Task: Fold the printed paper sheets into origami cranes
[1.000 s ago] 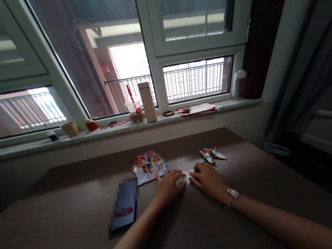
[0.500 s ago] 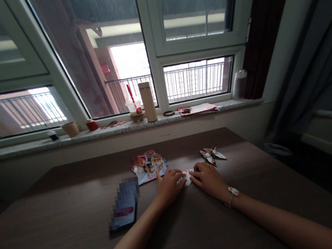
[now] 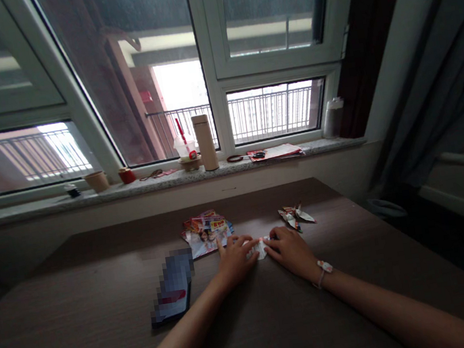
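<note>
A small white piece of folded paper (image 3: 261, 250) with reddish print lies on the dark table between my hands. From its left side my left hand (image 3: 236, 259) holds it, the fingertips pressing it on the tabletop. My right hand (image 3: 290, 248), with a bracelet on the wrist, grips its right side, thumb near the lower edge. Fingers hide much of the sheet. Just beyond my left hand is a fanned pile of colourful printed leaflets (image 3: 207, 237). Past my right hand lie folded paper cranes or similar figures (image 3: 298, 215), partly overlapping.
A phone (image 3: 173, 287), its screen blurred, rests left of my left forearm. On the windowsill (image 3: 235, 169) stand a beige flask (image 3: 205, 143), a plastic cup with a red straw (image 3: 185, 146), paper cups, scissors (image 3: 257, 154) and a white-capped bottle (image 3: 334, 118).
The view has shifted very slightly. My fingers have moved a little along the paper's upper edge; both hands stay on it.
</note>
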`<state>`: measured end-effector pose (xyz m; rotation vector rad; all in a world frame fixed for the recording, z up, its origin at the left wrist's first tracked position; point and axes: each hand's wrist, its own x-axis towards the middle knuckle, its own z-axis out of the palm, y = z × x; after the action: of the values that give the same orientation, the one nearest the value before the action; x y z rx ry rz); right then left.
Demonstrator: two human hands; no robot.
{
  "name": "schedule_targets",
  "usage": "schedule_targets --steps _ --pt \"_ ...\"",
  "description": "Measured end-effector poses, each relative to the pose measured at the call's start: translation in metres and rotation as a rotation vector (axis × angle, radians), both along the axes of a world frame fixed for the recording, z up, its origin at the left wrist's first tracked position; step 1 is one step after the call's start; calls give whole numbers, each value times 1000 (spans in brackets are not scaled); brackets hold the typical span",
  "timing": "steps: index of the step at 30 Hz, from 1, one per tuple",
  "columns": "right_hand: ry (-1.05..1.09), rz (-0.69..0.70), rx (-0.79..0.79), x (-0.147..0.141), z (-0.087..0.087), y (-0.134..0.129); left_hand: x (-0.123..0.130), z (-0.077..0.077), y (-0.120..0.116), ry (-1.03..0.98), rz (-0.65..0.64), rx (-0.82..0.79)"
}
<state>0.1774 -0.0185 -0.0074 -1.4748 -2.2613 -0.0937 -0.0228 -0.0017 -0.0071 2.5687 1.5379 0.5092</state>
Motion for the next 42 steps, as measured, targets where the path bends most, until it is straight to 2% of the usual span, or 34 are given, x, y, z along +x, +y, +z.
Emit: schedule_targets --steps 5,11,30,42 --pt "13 -10 -32 -1 2 -1 -1 0 0 76 -27 84" --pt "37 -15 -62 0 3 0 -2 -3 0 81 8 119" --pt "165 14 -99 7 -4 2 -1 1 -2 86 62 47" --pt "128 10 -109 5 -2 -1 -1 -1 -1 76 79 35"
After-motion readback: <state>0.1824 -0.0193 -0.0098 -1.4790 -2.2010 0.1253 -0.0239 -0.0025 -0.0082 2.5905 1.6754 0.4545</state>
